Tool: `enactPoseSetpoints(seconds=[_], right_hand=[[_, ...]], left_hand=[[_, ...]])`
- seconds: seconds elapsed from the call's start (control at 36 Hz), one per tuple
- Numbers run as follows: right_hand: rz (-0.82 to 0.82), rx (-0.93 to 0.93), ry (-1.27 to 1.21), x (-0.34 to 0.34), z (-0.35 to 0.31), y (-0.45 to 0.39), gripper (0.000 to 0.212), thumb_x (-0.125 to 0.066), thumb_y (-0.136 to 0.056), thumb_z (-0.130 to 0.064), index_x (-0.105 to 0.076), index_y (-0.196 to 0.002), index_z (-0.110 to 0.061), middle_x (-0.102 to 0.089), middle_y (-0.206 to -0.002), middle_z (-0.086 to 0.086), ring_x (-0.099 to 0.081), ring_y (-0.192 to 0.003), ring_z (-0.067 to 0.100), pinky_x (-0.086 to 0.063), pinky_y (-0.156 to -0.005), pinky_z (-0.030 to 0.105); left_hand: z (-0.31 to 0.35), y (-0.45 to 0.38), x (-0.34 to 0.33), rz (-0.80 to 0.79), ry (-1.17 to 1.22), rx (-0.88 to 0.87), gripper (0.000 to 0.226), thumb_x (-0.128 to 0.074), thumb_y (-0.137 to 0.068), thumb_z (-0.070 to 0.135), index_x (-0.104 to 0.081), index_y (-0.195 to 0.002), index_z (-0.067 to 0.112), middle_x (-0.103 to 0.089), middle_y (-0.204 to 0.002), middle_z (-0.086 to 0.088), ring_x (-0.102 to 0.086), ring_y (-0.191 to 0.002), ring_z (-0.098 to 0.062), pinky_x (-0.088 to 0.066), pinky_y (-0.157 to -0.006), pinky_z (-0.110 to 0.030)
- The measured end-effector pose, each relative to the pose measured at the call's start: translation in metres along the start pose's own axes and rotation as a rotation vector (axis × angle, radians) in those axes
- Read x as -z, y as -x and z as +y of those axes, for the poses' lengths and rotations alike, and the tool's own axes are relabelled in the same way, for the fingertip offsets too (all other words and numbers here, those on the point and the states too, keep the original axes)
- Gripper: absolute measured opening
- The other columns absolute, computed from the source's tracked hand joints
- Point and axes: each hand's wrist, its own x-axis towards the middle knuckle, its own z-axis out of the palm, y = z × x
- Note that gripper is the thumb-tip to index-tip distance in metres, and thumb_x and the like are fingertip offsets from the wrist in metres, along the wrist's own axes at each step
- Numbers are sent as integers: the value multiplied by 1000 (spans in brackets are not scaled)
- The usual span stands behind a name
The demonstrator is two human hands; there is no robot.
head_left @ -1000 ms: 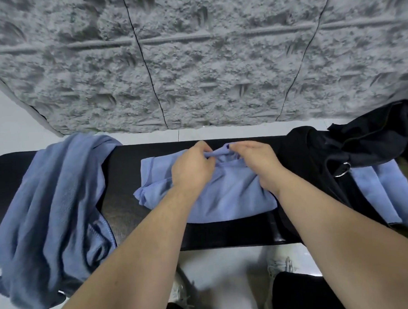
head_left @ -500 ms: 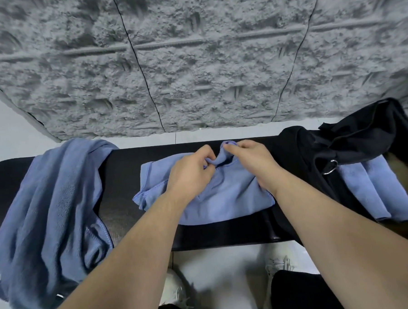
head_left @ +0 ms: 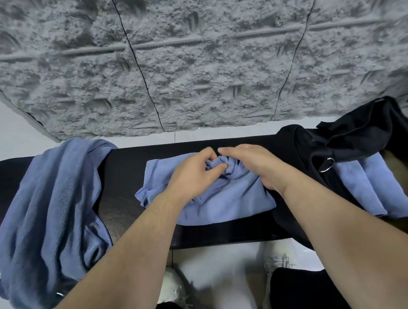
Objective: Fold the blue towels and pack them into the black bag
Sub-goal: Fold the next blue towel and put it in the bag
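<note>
Left hand and right hand are each pinching the bunched far edge of the blue towel lying on the black table.

Both forearms reaching forward, left grip and right grip close together, fingers curled, pinching bunched cloth between them.

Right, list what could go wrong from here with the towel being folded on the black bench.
1. Both hands, left hand and right hand, pinch the light blue microfibre towel at one bunched spot on its far edge; the fold may come out crooked.
2. The large crumpled blue towel hangs over the near edge of the black bench; it might slide to the floor.
3. The floppy black fabric bag lies slumped, so packing could snag.
</note>
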Motion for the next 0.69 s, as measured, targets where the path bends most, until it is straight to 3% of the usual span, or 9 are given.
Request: enactPoseSetpoints(seconds=[0.17,0.28,0.36,0.44,0.53,0.61,0.64,0.69], right_hand=[[58,8,-37,3,-1,0,16,-73,-87,-28,-69,-78,-14,-67,-75,4,-61,-74,15,-48,-72,26],[204,-106,-246,4,-9,-2,27,-63,-94,-25,-57,-73,-9,-57,-71,8,-53,-65,20,-42,-63,28],[217,-162,-336,3,-10,-2,24,-63,-88,-24,-54,-70,-12,-54,-67,7,-50,-61,22,-41,-65,29],[101,-85,-263,2,-6,1,25,-65,-82,-34,-70,-86,-10,-65,-77,8,-58,-70,22,-46,-73,32],[15,68,-147,5,-2,2,40,-79,-75,-49,-57,-83,-17,-60,-82,1,-58,-79,14,-46,-78,29],[-47,132,55,7,4,2,56,-88,-62,-44,-56,-103,-22,-68,-98,1,-66,-93,14,-52,-88,30],[-52,141,111,7,4,3,51,-87,-66,-36,-58,-105,-21,-69,-96,2,-67,-90,14,-53,-86,29],[-5,187,127,6,2,5,22,-78,-78,-19,-59,-88,-12,-62,-77,-2,-59,-73,11,-48,-72,26]], left_hand=[[0,5,2,-14,-82,-93,25,-62,-92,39,-43,-78,30,-52,-60,6,-44,-53,-9,-46,-55,-34],[-1,4,2,44,-85,-59,27,-58,-92,40,-43,-74,27,-52,-58,5,-44,-50,-10,-43,-49,-29],[-1,1,1,80,-65,-14,29,-57,-92,39,-41,-71,26,-49,-54,5,-46,-52,-16,-44,-52,-37],[-1,2,0,65,-16,-10,26,-59,-92,37,-43,-76,25,-54,-61,-2,-53,-57,-25,-49,-58,-46],[-5,2,0,77,54,11,26,-59,-93,38,-45,-76,24,-50,-58,3,-49,-55,-17,-47,-57,-44],[-7,1,1,111,44,50,29,-61,-92,42,-44,-75,24,-46,-54,12,-41,-53,-10,-39,-55,-34],[-7,0,1,118,27,50,30,-61,-92,43,-44,-75,25,-46,-54,14,-39,-52,-9,-38,-55,-32],[-6,0,1,129,0,46,31,-60,-93,46,-44,-75,26,-46,-52,15,-38,-49,-7,-36,-53,-29]])
